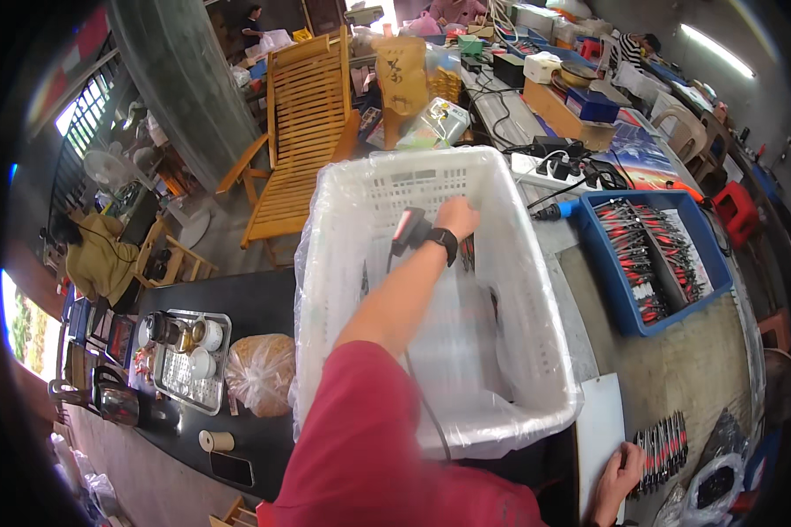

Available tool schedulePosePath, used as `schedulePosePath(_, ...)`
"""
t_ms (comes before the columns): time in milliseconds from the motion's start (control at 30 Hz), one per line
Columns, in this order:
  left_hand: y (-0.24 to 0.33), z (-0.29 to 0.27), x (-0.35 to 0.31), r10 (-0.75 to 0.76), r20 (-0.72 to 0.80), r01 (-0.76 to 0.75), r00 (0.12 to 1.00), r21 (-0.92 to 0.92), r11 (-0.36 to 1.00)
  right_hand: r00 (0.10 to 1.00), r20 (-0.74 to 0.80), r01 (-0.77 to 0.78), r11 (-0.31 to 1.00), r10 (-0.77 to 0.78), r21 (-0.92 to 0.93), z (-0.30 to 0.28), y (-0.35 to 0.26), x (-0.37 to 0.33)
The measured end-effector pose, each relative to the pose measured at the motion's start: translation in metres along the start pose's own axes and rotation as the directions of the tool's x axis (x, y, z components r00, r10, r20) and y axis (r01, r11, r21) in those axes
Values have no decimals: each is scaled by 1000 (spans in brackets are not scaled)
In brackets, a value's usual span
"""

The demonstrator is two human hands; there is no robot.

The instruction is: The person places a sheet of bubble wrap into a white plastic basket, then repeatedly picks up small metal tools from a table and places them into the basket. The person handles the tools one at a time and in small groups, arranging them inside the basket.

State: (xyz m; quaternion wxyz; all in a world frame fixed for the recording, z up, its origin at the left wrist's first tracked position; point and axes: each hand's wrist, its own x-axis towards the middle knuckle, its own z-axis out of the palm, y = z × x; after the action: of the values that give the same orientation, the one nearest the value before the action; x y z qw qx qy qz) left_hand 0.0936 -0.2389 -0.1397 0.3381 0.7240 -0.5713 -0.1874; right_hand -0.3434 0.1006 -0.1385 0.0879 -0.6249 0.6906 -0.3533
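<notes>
My left hand [457, 218], with a black watch on its wrist, reaches into a white plastic basket [442, 439] lined with clear film. Its fingers look curled closed; what they hold is hidden. Slim red-and-black things [468, 255] show just under the wrist. Beside it in the basket is a black block-like device [410, 230] with a red-and-white face and a dark cable. My right hand [620, 479] rests at the edge of a white board [599, 430], its fingers loosely bent and apart. They lie next to a row of slim black-and-red pen-like tools [661, 452].
A blue bin [646, 327] of black-and-red tools and a power strip [554, 173] are to the right. Left are a metal tray [211, 395] with cups, a tied bag [261, 373], and a phone [231, 468]. A wooden chair [308, 132] stands beyond; other people sit farther off.
</notes>
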Motion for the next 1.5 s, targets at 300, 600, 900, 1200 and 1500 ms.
schedulePosePath(300,128,-53,-87,284,220,-151,933,-478,866,995,-10,104,994,-104,30,-21,-1,-5)
schedulePosePath(600,206,-28,-174,559,488,-203,670,-604,771,956,-285,-81,996,72,-21,-91,25,-15)
schedulePosePath(900,219,-28,-201,547,602,-136,581,-591,795,938,-313,-200,970,149,-140,-122,56,-14)
schedulePosePath(1200,212,-32,-204,531,615,-122,583,-579,806,959,-219,-251,903,183,-348,-102,78,-3)
schedulePosePath(1500,207,-26,-201,521,628,-106,578,-575,811,960,-123,-276,926,252,-256,-99,91,-1)
